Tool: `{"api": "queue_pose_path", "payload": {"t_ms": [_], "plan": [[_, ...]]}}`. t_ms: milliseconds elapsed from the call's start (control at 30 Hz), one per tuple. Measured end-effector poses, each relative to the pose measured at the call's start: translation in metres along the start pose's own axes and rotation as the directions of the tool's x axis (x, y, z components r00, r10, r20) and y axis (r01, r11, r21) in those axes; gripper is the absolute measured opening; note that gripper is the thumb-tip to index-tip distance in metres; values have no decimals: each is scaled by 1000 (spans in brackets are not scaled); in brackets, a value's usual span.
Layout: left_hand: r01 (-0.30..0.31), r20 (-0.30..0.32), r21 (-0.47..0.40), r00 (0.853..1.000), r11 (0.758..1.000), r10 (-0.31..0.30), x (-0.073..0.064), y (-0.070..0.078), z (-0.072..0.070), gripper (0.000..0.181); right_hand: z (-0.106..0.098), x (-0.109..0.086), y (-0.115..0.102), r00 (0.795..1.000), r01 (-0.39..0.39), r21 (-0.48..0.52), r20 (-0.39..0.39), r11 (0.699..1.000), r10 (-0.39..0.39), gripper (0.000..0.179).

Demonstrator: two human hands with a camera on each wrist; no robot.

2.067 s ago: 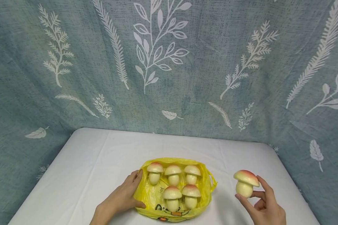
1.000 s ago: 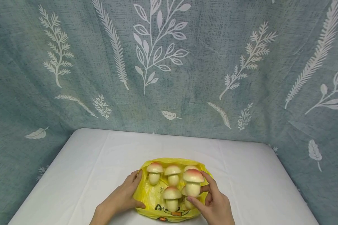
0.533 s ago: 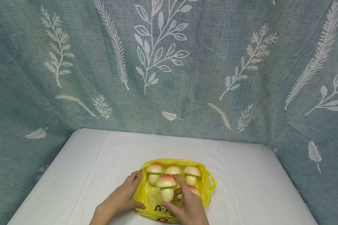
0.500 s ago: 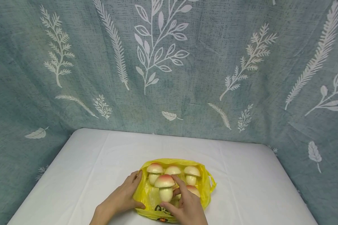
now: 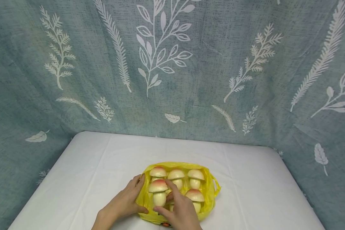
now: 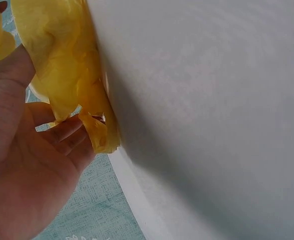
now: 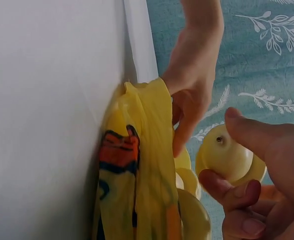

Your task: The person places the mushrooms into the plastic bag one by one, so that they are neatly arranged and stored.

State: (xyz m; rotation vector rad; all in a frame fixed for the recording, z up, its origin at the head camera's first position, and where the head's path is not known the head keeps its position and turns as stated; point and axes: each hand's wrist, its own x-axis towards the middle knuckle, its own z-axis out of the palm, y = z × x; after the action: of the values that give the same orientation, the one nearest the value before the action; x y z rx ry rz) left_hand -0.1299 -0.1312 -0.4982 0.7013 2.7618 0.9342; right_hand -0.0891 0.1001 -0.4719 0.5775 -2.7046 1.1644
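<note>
A yellow plastic bag (image 5: 211, 204) stands wide open, with cream toy mushrooms with pinkish caps in it. My left hand (image 5: 122, 199) holds the bag's left rim, fingers behind and thumb in front. In the left wrist view the yellow film (image 6: 61, 60) passes between that thumb and the fingers. With thumb and fingers my right hand (image 5: 182, 209) grips one mushroom (image 5: 159, 193) by its stem and cap, over the bag's left front. The right wrist view shows the underside of this mushroom (image 7: 232, 157). My right hand partly hides a front-row mushroom (image 5: 171, 207).
Three mushrooms stand along the bag's back: left (image 5: 157, 172), middle (image 5: 176, 175) and right (image 5: 196, 178). Another mushroom (image 5: 195, 196) is at the front right. A bag handle (image 5: 217, 188) sticks out right. The white table (image 5: 261, 185) ends at a leaf-patterned curtain (image 5: 172, 80).
My right hand has carried the mushroom leftward from right of the bag, across its opening, to the bag's left front. My left hand has stayed at the bag's rim.
</note>
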Motion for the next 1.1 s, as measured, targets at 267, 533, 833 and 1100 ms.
{"api": "queue_pose_path", "payload": {"t_ms": [267,533,833,1100], "plan": [[3,-2,-13,1000,1000,-3,1,1,-1,117,8,4,-2,1000,6,-35,14,999,-5,79],[3,-3,-26,1000,1000,-3,1,1,-2,118,16,5,-6,997,-62,-104,48,993,67,81],[19,-8,-18,1000,1000,-19,0,1,0,119,27,6,-12,990,-118,-155,64,981,129,85],[20,-9,-29,1000,999,-20,-1,2,0,119,35,7,-17,979,-169,-210,77,963,189,86]]}}
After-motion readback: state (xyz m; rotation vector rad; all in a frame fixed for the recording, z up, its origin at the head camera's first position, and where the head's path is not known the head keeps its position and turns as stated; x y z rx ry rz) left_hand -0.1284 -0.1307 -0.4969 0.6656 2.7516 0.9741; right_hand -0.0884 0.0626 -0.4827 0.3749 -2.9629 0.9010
